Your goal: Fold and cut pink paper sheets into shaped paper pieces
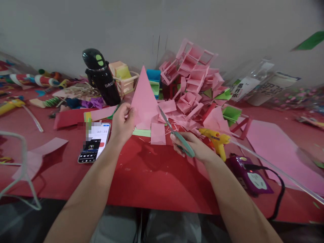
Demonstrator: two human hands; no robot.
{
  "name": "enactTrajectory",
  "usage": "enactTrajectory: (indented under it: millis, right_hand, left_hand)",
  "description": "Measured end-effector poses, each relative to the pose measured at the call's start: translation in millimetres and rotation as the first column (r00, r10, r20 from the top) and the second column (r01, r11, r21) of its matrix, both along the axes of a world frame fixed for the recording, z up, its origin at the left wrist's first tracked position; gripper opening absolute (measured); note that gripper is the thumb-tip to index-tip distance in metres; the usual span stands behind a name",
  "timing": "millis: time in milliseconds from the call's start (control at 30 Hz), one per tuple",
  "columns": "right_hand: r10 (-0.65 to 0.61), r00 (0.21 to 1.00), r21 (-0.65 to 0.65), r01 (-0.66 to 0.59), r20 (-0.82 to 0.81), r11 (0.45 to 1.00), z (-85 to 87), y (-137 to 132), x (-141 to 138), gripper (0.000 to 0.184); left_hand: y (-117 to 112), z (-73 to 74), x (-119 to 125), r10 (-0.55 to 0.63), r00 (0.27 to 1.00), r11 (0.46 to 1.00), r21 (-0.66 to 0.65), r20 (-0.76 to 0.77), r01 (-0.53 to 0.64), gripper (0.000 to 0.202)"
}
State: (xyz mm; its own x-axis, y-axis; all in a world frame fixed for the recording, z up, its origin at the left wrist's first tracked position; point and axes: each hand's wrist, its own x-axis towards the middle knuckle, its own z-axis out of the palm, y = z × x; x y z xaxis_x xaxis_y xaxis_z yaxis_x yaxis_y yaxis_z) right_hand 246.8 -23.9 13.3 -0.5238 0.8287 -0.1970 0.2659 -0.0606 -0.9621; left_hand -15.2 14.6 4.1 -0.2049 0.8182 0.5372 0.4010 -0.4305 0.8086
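Note:
My left hand (123, 124) pinches the lower left edge of a pink paper triangle (143, 98) and holds it upright above the red table (141, 175). My right hand (194, 148) grips green-handled scissors (174, 133). Their blades point up and left and meet the triangle's right edge. Pink paper offcuts (158, 133) lie on the table just below the triangle.
A phone (95, 141) lies left of my left hand. A black bottle (101, 76) stands behind it. A heap of pink paper frames (194, 81) rises at the back. A yellow glue gun (217, 140) and a purple device (250, 175) sit right of my right hand.

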Motion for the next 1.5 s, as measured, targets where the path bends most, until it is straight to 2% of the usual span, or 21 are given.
enactTrajectory:
  millis: [300, 567, 833, 1033, 1500]
  right_hand:
    - [-0.005, 1.0, -0.021, 0.004, -0.031, 1.0, -3.3, 0.8, -0.1, 0.046]
    - [-0.019, 1.0, 0.043, 0.019, 0.004, 0.999, -1.9, -0.5, -0.1, 0.046]
    - [0.055, 0.998, 0.03, -0.055, 0.005, 0.998, 4.0, -5.5, 2.1, 0.047]
    - [0.132, 0.991, 0.035, -0.131, -0.018, 0.991, 5.5, -6.7, 7.2, 0.046]
    - [0.065, 0.995, 0.022, -0.064, -0.075, 0.998, -0.5, -3.8, 3.5, 0.046]
  left_hand:
    - [0.0, -0.9, 0.0, -0.007, 1.0, 1.0, 0.001, 0.014, 0.007, 0.011]
    - [0.6, -1.5, -0.8, -0.023, 0.998, 0.999, -0.022, 0.057, 0.024, 0.011]
    - [0.9, -2.7, -5.2, -0.015, 0.997, 0.998, -0.058, 0.073, 0.02, 0.01]
    - [-1.3, 2.4, -5.7, -0.011, 0.995, 0.998, -0.056, 0.094, 0.016, 0.01]
    - [-6.3, 5.4, 4.8, -0.111, 0.993, 0.988, -0.103, 0.033, 0.114, 0.016]
